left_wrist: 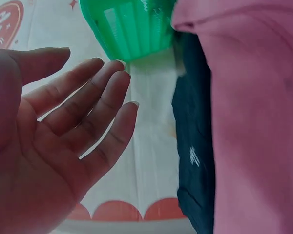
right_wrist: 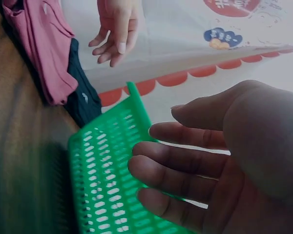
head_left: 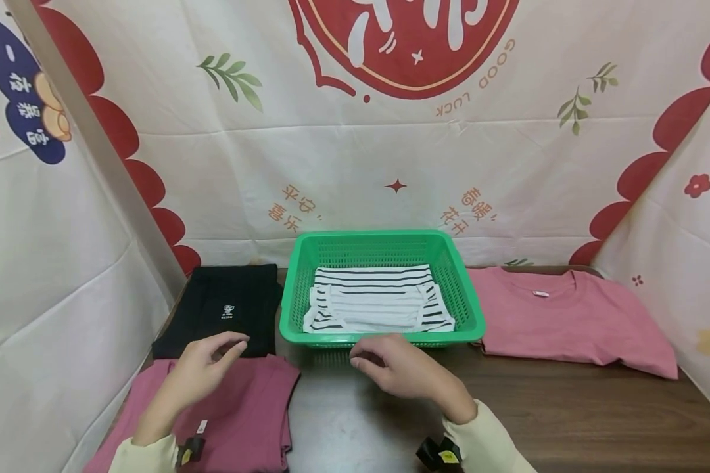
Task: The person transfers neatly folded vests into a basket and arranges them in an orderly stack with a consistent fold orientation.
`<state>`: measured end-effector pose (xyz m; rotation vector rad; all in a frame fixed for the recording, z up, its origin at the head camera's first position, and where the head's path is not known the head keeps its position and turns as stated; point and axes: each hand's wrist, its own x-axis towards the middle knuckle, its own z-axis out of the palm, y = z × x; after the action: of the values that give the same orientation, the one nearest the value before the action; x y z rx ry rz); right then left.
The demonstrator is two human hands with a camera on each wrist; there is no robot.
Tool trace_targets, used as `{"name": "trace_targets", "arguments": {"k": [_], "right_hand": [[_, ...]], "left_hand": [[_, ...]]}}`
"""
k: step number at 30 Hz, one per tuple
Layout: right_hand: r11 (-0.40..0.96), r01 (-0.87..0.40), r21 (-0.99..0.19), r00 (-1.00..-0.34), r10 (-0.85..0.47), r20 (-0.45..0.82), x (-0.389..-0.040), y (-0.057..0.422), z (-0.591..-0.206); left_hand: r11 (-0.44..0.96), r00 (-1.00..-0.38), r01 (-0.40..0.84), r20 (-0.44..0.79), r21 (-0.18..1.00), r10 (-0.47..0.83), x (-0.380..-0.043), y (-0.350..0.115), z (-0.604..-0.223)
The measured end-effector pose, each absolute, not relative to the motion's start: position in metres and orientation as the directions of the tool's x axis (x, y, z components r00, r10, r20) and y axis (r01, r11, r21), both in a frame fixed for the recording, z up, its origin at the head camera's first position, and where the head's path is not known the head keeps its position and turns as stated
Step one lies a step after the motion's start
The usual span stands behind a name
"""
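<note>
My left hand hovers over the left side of the table, its fingers relaxed and holding nothing. Below it lie a folded dark pink garment and, behind that, a folded black garment with a small white print. My right hand, loose and without anything in it, is at the front rim of a green plastic basket. Inside the basket lies a folded black-and-white striped garment. In the right wrist view the fingers overlap the basket's perforated wall.
To the basket's right lies a folded pink T-shirt, neckline toward the back. A wooden table carries everything. Printed white cloth with red scallops hangs behind and along both sides.
</note>
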<state>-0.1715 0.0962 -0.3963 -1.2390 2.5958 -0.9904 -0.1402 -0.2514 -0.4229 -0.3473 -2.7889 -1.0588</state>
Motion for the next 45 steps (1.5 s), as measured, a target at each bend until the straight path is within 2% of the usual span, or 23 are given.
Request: {"name": "trace_targets", "arguments": {"k": [9, 13, 20, 25, 30, 40, 45], "right_hand": [[0.458, -0.676, -0.577, -0.602, -0.795, 0.074, -0.174, 0.085, -0.415], [0.467, -0.658, -0.591, -0.594, -0.804, 0.024, -0.175, 0.081, -0.421], [0.446, -0.663, -0.602, -0.57, -0.821, 0.02, -0.174, 0.072, -0.429], [0.5, -0.629, -0.596, -0.594, -0.803, -0.047, -0.175, 0.065, -0.432], [0.549, -0.592, -0.59, -0.617, -0.78, -0.106, -0.176, 0.06, -0.434], [0.579, -0.598, -0.554, -0.628, -0.768, -0.126, -0.176, 0.046, -0.438], [0.581, -0.598, -0.552, -0.626, -0.768, -0.131, -0.176, 0.04, -0.439]], "left_hand": [[0.758, -0.984, 0.172, 0.148, 0.629, 0.101, -0.125, -0.273, -0.43], [0.762, -0.988, 0.145, 0.134, 0.631, 0.076, -0.123, -0.28, -0.433], [0.811, -0.988, 0.118, 0.151, 0.573, 0.037, -0.116, -0.293, -0.44], [0.852, -0.969, 0.153, 0.244, 0.5, 0.031, -0.109, -0.303, -0.447], [0.835, -0.955, 0.185, 0.297, 0.518, 0.028, -0.105, -0.311, -0.453], [0.844, -0.952, 0.113, 0.301, 0.524, -0.059, -0.097, -0.325, -0.457], [0.859, -0.969, 0.057, 0.234, 0.51, -0.074, -0.093, -0.334, -0.458]]}}
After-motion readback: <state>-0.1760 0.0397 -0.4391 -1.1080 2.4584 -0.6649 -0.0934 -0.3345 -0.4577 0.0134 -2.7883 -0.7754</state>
